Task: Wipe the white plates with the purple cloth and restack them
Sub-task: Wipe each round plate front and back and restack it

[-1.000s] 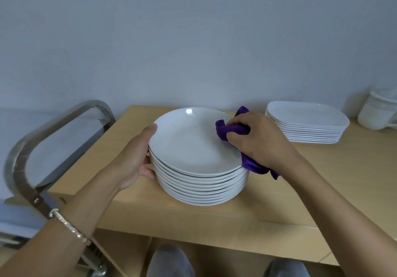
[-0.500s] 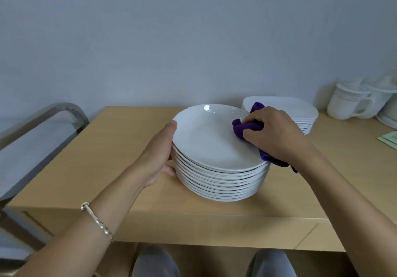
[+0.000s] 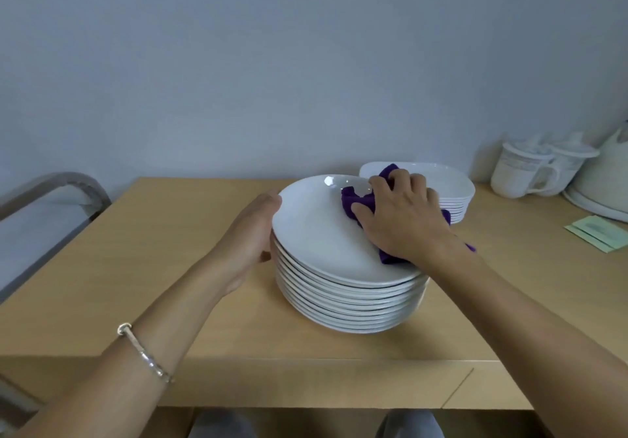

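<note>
A stack of several round white plates (image 3: pixel 346 298) stands on the wooden table (image 3: pixel 142 267). Its top plate (image 3: pixel 312 230) is slightly tilted, raised at the left. My left hand (image 3: pixel 251 234) holds the left rim of the top plate, thumb on the rim, fingers hidden underneath. My right hand (image 3: pixel 401 213) grips the bunched purple cloth (image 3: pixel 356 203) and presses it onto the right part of that plate. A second stack of squarish white plates (image 3: pixel 455 193) sits behind, partly hidden by my right hand.
White lidded mugs (image 3: pixel 523 172) and a white kettle (image 3: pixel 605 179) stand at the back right by the wall. Green packets (image 3: pixel 598 234) lie at the right edge. A metal trolley handle (image 3: pixel 68 183) rises left of the table. My knees show below the front edge.
The view has shifted, so the plates sit further right in frame. My right hand has moved the cloth toward the far part of the top plate. My left hand keeps its hold on the rim.
</note>
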Action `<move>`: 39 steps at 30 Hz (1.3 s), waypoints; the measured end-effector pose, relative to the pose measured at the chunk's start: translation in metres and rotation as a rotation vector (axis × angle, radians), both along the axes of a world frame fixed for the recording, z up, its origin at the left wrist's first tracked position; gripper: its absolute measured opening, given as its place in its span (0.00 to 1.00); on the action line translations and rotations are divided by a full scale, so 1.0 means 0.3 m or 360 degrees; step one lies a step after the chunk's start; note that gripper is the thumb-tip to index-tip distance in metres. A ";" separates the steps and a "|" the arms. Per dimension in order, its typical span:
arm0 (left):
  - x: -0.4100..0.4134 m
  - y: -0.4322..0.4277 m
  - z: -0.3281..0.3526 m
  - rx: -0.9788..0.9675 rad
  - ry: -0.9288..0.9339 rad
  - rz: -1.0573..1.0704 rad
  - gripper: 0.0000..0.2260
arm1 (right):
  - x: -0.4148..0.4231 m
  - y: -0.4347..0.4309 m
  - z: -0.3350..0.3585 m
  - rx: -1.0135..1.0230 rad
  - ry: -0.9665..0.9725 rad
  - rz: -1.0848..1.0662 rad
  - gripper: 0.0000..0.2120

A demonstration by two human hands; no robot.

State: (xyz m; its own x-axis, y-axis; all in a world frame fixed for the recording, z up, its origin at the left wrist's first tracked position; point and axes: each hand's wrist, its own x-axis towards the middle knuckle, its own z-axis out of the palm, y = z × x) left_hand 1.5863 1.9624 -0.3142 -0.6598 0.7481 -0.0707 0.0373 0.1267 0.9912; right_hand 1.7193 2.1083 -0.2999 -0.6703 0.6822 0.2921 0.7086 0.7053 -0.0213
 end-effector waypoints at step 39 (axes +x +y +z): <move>0.008 0.009 -0.015 0.0073 0.0403 0.0106 0.20 | -0.098 -0.149 0.085 -0.0934 -0.0020 0.0778 0.06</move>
